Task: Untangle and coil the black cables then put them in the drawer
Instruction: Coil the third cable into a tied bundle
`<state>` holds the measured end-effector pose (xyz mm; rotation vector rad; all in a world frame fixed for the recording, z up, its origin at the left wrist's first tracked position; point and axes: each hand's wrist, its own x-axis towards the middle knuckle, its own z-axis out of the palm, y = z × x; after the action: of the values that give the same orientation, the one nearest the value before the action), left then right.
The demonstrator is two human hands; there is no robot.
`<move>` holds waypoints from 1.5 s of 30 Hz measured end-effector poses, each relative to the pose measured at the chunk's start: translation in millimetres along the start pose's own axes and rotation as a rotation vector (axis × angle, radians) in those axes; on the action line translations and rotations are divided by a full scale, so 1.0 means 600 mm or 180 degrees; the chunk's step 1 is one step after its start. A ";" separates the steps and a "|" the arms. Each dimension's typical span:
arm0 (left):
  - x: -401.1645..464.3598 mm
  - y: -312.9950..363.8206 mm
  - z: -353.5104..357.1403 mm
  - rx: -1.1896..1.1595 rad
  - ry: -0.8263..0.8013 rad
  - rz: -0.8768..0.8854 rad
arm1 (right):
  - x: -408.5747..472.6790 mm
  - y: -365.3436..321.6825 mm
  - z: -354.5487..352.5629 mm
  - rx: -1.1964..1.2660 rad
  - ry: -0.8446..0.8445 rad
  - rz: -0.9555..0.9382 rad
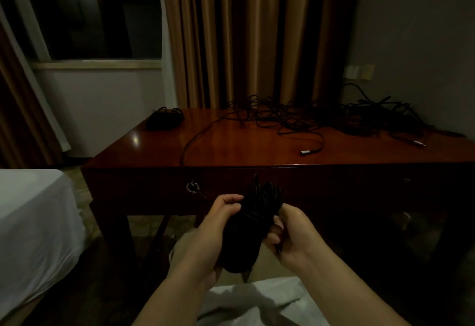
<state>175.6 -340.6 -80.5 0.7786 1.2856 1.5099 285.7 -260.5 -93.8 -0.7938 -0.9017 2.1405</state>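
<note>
A thick coiled bundle of black cable (248, 225) hangs in front of the desk, held between both hands. My left hand (213, 228) grips its left side, fingers curled round the coil. My right hand (288, 235) pinches the bundle's right edge. A big tangle of black cables (321, 115) lies along the back of the wooden desk (159, 151), with one loose cable (312, 145) ending in a silver plug near the front. A small coiled black cable (164, 118) rests at the desk's back left corner. The drawer front (154, 187) with its keyhole (192, 187) is closed.
A white-sheeted bed (33, 223) stands at the left, and white bedding (257, 302) lies under my arms. Brown curtains (244, 35) hang behind the desk, a dark window (90, 12) sits at the upper left, and wall sockets (358, 71) are at the right.
</note>
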 end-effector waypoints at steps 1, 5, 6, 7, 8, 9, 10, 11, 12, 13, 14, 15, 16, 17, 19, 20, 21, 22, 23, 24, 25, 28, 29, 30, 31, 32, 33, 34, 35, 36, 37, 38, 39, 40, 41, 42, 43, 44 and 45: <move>0.004 -0.003 0.004 0.0079 0.0116 0.0065 | 0.000 -0.001 0.003 0.0079 0.0146 0.0000; 0.013 -0.012 0.011 0.0070 0.0468 0.0199 | 0.005 -0.002 0.010 0.0148 0.0746 0.0020; 0.015 -0.014 0.011 0.0063 0.0435 0.0166 | 0.006 -0.001 0.009 0.0116 0.0860 0.0027; 0.017 -0.017 0.010 0.0142 0.0327 0.0138 | 0.007 0.001 0.007 0.0063 0.0948 0.0020; 0.018 -0.018 0.008 0.0363 0.0161 0.0124 | 0.007 0.001 0.005 -0.0024 0.1008 -0.0005; 0.019 -0.016 0.006 0.0727 -0.0038 0.0117 | 0.007 0.002 0.003 -0.0153 0.1029 -0.0044; 0.020 -0.014 0.004 0.1146 -0.0221 0.0091 | 0.007 0.002 0.002 -0.0297 0.1013 -0.0077; 0.022 -0.010 0.002 0.1534 -0.0327 0.0046 | 0.007 0.002 0.002 -0.0429 0.0967 -0.0097; 0.025 -0.007 0.001 0.1848 -0.0368 0.0008 | 0.007 0.003 0.004 -0.0535 0.0912 -0.0110; 0.028 -0.007 0.001 0.2047 -0.0385 0.0002 | 0.008 0.002 0.005 -0.0633 0.0880 -0.0132; 0.032 -0.007 0.003 0.2129 -0.0369 0.0036 | 0.009 0.000 0.006 -0.0732 0.0857 -0.0153; 0.033 -0.008 0.005 0.2087 -0.0324 0.0118 | 0.009 -0.002 0.007 -0.0800 0.0814 -0.0159; 0.033 -0.010 0.008 0.1911 -0.0256 0.0216 | 0.007 -0.007 0.008 -0.0815 0.0756 -0.0145; 0.032 -0.011 0.011 0.1594 -0.0160 0.0302 | 0.007 -0.011 0.006 -0.0747 0.0678 -0.0106; 0.024 -0.010 0.018 0.0838 0.0029 0.0455 | 0.007 -0.025 -0.002 -0.0325 0.0523 0.0109; 0.018 -0.006 0.021 0.0631 0.0051 0.0549 | 0.009 -0.030 -0.008 -0.0165 0.0460 0.0217; 0.011 -0.001 0.024 0.0590 0.0021 0.0666 | 0.010 -0.034 -0.013 -0.0141 0.0397 0.0278; 0.003 0.002 0.026 0.0588 -0.0037 0.0788 | 0.011 -0.037 -0.016 -0.0199 0.0319 0.0315; -0.005 0.006 0.027 0.0593 -0.0090 0.0885 | 0.013 -0.037 -0.018 -0.0270 0.0251 0.0342; -0.014 0.011 0.029 0.0604 -0.0152 0.0943 | 0.015 -0.036 -0.021 -0.0318 0.0213 0.0352; -0.021 0.015 0.029 0.0596 -0.0206 0.0958 | 0.016 -0.036 -0.022 -0.0372 0.0191 0.0321; -0.027 0.024 0.018 0.0380 -0.0231 0.0864 | 0.010 -0.034 -0.027 -0.0343 0.0018 0.0014; -0.023 0.028 0.011 0.0198 -0.0234 0.0822 | 0.005 -0.034 -0.027 -0.0232 -0.0080 -0.0108; -0.019 0.029 0.005 -0.0044 -0.0246 0.0772 | -0.003 -0.035 -0.026 -0.0126 -0.0188 -0.0212; -0.016 0.031 0.000 -0.0306 -0.0272 0.0706 | -0.013 -0.037 -0.025 -0.0059 -0.0319 -0.0295; -0.013 0.032 -0.005 -0.0544 -0.0299 0.0631 | -0.025 -0.040 -0.021 -0.0057 -0.0463 -0.0367; -0.011 0.032 -0.007 -0.0733 -0.0341 0.0558 | -0.036 -0.043 -0.017 -0.0101 -0.0601 -0.0417; -0.009 0.030 -0.009 -0.0858 -0.0380 0.0498 | -0.047 -0.047 -0.012 -0.0177 -0.0722 -0.0465; -0.008 0.027 -0.010 -0.0932 -0.0412 0.0464 | -0.055 -0.050 -0.008 -0.0228 -0.0830 -0.0516; -0.007 0.022 -0.011 -0.0994 -0.0441 0.0445 | -0.061 -0.053 -0.004 -0.0237 -0.0936 -0.0587; -0.005 0.016 -0.012 -0.1041 -0.0448 0.0417 | -0.065 -0.055 -0.002 -0.0286 -0.1036 -0.0700; -0.003 0.012 -0.012 -0.1094 -0.0447 0.0398 | -0.068 -0.056 0.000 -0.0491 -0.1080 -0.0880; -0.001 0.009 -0.013 -0.1169 -0.0435 0.0407 | -0.068 -0.055 0.001 -0.0874 -0.1064 -0.1123; 0.000 0.008 -0.013 -0.1265 -0.0428 0.0434 | -0.069 -0.053 0.003 -0.1317 -0.0991 -0.1391; 0.001 0.008 -0.013 -0.1358 -0.0412 0.0468 | -0.068 -0.052 0.006 -0.1732 -0.0868 -0.1663; 0.003 0.007 -0.014 -0.1435 -0.0377 0.0506 | -0.069 -0.054 0.011 -0.2074 -0.0736 -0.1898; 0.003 0.005 -0.016 -0.1497 -0.0356 0.0531 | -0.069 -0.056 0.016 -0.2325 -0.0617 -0.2094; 0.003 0.003 -0.016 -0.1552 -0.0372 0.0550 | -0.070 -0.060 0.021 -0.2509 -0.0549 -0.2221; 0.002 0.002 -0.015 -0.1606 -0.0431 0.0554 | -0.069 -0.063 0.026 -0.2687 -0.0529 -0.2315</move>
<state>166.5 -342.4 -81.8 0.6544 0.7019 1.7885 311.7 -277.6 -44.5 -0.5225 -1.8870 1.1632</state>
